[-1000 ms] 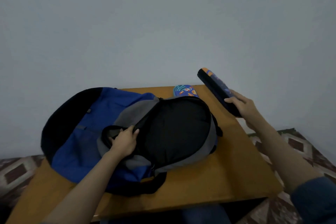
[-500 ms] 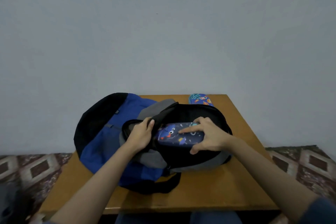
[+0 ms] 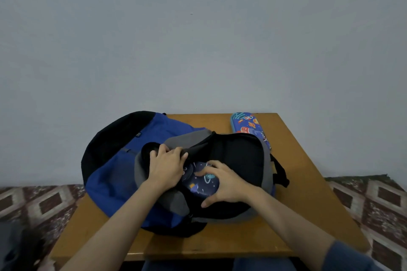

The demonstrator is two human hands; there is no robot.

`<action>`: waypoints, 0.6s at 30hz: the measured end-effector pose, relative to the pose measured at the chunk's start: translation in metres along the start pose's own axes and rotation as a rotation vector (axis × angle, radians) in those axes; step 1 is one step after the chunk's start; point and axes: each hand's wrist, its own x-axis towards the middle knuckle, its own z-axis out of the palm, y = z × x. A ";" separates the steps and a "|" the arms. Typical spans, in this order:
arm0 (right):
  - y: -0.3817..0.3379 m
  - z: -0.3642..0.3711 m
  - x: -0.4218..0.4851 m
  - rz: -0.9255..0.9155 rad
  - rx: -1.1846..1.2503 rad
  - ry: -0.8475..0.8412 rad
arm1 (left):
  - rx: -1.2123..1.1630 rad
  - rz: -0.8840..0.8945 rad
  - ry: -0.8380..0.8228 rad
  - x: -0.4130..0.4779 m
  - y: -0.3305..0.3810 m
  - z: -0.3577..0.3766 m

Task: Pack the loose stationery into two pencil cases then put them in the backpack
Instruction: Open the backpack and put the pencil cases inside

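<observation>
A blue, grey and black backpack (image 3: 114, 174) lies on the wooden table (image 3: 297, 171) with its main compartment open. My left hand (image 3: 168, 166) grips the grey edge of the opening and holds it up. A dark blue pencil case with space pictures (image 3: 201, 185) sits partly inside the opening. My right hand (image 3: 224, 182) holds its near end, fingers on top and thumb beneath. A second pencil case (image 3: 247, 125), light blue with red and orange pictures, lies flat on the table behind the backpack, at the far right.
The table stands against a plain grey wall. A patterned brown and cream floor (image 3: 374, 200) shows on both sides. The backpack's black strap (image 3: 280, 171) trails to the right on the tabletop.
My right hand carried the dark blue pencil case from the air at the right into the backpack's opening and has pushed it further in. My left hand kept hold of the opening's edge.
</observation>
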 end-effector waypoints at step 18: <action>0.091 -0.109 0.013 0.572 0.231 0.733 | -0.161 -0.021 -0.165 0.016 -0.003 0.025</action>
